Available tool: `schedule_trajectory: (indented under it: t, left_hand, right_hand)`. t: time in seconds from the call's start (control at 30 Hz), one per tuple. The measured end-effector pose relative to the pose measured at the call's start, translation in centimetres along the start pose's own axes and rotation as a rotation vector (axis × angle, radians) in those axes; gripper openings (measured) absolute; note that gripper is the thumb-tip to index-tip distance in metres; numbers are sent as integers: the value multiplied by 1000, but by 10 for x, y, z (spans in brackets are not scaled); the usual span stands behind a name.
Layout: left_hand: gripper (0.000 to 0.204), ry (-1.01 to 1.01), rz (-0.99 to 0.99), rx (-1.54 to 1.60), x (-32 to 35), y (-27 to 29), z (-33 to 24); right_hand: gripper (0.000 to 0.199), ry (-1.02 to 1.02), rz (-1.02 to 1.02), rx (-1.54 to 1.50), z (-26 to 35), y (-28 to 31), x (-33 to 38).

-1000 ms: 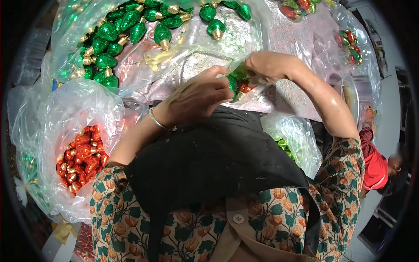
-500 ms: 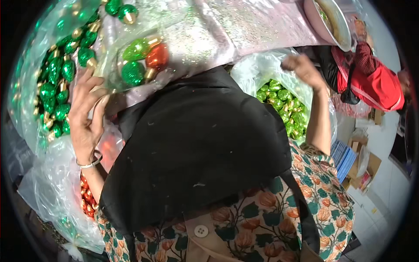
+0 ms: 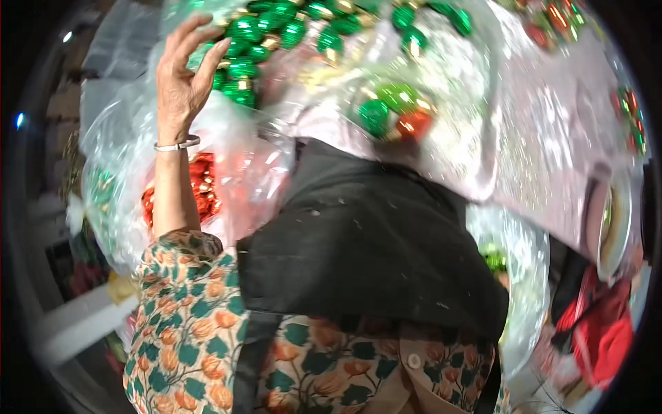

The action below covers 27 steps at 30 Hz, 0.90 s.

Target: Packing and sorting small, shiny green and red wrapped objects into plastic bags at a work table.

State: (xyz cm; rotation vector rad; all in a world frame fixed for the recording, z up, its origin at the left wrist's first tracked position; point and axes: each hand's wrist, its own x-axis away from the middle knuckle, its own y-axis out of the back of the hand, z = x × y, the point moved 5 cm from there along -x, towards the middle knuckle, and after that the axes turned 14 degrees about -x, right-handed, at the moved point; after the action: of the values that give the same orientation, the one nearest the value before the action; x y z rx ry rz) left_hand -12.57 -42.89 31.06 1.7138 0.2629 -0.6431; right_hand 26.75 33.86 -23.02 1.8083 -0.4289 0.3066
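Head view — left hand (image 3: 181, 81) raised, fingers spread wide and holding nothing, fingertips at the edge of a heap of green ornaments (image 3: 276, 34) in clear plastic. The ornaments are egg-shaped with gold caps; they lie every way, no common long axis readable through motion blur. A trio — two green, one red (image 3: 394, 114) — sits apart on the glittery pale tabletop (image 3: 538, 138). Silver bangle (image 3: 176, 145) on the wrist. Below the forearm, a clear bag of red ornaments (image 3: 204, 186). Right hand not visible — hidden beyond the black apron (image 3: 365, 241), its state cannot be told. Another bag with green ornaments (image 3: 495, 261) is half covered at right. Room edges dark, blurred.
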Motion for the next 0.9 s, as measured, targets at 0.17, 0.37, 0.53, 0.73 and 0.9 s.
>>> schedule_trajectory:
  t: [0.17,0.37,0.53,0.73,0.9]
  left_hand:
    - [21,454,28,-387,110,67,124]
    - [21,829,414,-407,330,-5,218]
    - [25,-24,390,-1152,401,-82,196]
    - [42,576,521,-740,378,-56,204]
    - [52,832,822,-765,379,-79,219]
  right_hand:
    - [24,-332,-132,-723,44,198,3]
    - [8,-116,92,-1786,140,431,10]
    - [10,-13,47,-1764,215,455,-20]
    - [15,80,-3,-2016,227,582,-100]
    - [47,494,-11,-1225,297,707,-239]
